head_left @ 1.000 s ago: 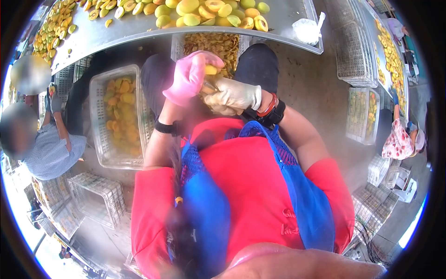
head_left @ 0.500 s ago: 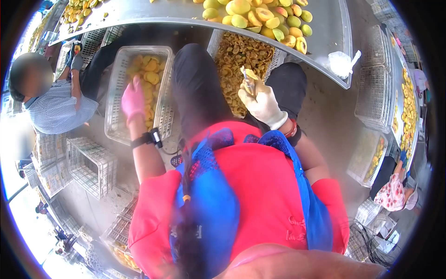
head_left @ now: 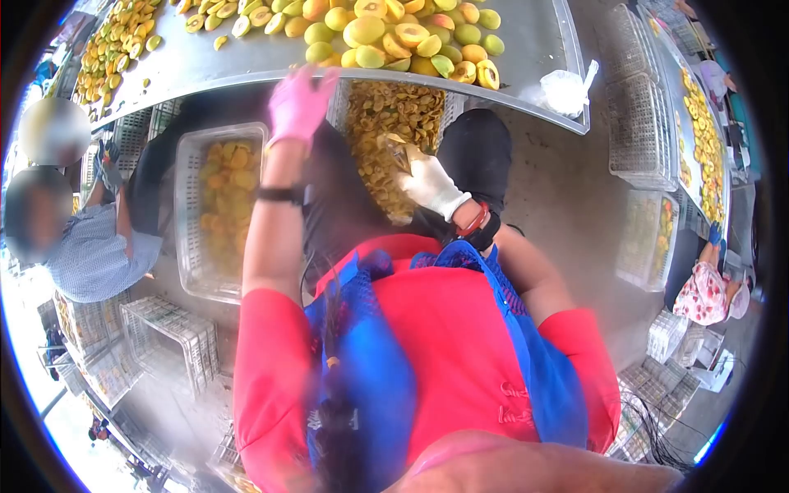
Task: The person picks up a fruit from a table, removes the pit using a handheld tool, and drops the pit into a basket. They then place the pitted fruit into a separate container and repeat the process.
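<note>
My left hand, in a pink glove, reaches to the front edge of the metal table. Its fingers are apart, with nothing visible in them. Just beyond lies a pile of yellow-green peach-like fruit, some cut in half with the stones showing. In a white glove, my right hand is closed around a small pitting tool; its shape is partly hidden. Below that hand, between my knees, a crate holds brownish-yellow fruit scraps. Left of my legs stands a pale crate of orange fruit halves.
A crumpled white plastic bag lies at the table's right corner. Co-workers sit at the left, faces blurred. Stacked crates stand at the right, beside another fruit-covered table. An overturned-looking crate sits behind left.
My left hand has moved from above the crate of fruit halves up to the table edge. The yellow piece at the right-hand tool's tip no longer shows. The view has shifted.
</note>
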The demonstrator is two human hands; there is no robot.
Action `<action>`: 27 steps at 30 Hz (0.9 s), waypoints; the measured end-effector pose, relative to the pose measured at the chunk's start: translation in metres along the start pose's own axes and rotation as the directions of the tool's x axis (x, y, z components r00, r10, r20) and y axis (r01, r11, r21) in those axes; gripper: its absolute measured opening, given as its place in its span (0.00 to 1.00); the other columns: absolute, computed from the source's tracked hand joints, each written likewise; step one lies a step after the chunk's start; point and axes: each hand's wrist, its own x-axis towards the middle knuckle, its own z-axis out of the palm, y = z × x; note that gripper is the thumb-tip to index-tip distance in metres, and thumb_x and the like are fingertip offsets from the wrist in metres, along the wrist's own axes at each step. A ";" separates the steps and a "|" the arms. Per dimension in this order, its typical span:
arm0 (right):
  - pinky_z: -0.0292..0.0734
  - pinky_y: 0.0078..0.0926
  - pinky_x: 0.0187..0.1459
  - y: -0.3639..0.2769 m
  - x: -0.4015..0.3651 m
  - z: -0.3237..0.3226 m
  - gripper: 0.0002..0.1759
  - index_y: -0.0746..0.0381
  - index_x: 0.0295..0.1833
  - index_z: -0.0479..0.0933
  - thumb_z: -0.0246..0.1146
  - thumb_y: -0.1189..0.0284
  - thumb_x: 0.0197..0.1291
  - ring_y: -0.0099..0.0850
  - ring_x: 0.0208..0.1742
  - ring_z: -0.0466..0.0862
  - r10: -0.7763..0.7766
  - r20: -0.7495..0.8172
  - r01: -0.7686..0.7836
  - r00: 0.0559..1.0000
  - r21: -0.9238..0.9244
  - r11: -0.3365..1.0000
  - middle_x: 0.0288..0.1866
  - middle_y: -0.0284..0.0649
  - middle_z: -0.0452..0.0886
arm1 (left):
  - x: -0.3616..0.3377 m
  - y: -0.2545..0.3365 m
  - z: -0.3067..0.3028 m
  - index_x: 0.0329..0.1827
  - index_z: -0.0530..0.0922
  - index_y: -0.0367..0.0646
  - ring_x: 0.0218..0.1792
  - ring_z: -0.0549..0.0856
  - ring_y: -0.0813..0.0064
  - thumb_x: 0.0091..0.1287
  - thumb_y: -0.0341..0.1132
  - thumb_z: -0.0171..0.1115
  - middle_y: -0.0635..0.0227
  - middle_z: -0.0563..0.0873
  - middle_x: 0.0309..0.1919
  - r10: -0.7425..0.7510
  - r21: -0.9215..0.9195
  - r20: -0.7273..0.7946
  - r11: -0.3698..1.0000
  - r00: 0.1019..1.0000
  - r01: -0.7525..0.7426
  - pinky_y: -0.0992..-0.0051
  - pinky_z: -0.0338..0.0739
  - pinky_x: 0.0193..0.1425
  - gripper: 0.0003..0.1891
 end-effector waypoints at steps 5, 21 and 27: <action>0.77 0.53 0.35 -0.013 -0.007 0.001 0.22 0.68 0.54 0.68 0.65 0.64 0.62 0.61 0.35 0.83 -0.075 -0.171 0.074 0.982 -0.012 0.997 0.30 0.61 0.82 | 0.057 0.054 0.060 0.64 0.77 0.40 0.63 0.80 0.55 0.61 0.72 0.59 0.50 0.83 0.58 -0.043 0.224 0.191 0.975 0.981 0.000 0.57 0.70 0.69 0.43; 0.80 0.52 0.41 0.000 0.001 -0.008 0.30 0.66 0.66 0.63 0.65 0.69 0.62 0.59 0.39 0.85 0.059 -0.041 -0.060 0.997 -0.030 0.998 0.34 0.58 0.84 | -0.009 0.028 0.016 0.71 0.69 0.44 0.42 0.83 0.73 0.65 0.30 0.64 0.60 0.83 0.51 0.184 -0.959 0.280 0.105 0.942 0.264 0.77 0.78 0.41 0.29; 0.81 0.48 0.45 -0.035 0.003 -0.013 0.34 0.60 0.70 0.60 0.65 0.73 0.59 0.56 0.45 0.86 -0.190 -0.180 0.200 0.965 0.036 0.979 0.44 0.57 0.85 | -0.050 0.039 -0.007 0.71 0.68 0.45 0.46 0.84 0.72 0.71 0.32 0.62 0.54 0.81 0.60 0.186 -0.966 0.253 0.093 0.949 0.239 0.81 0.78 0.42 0.25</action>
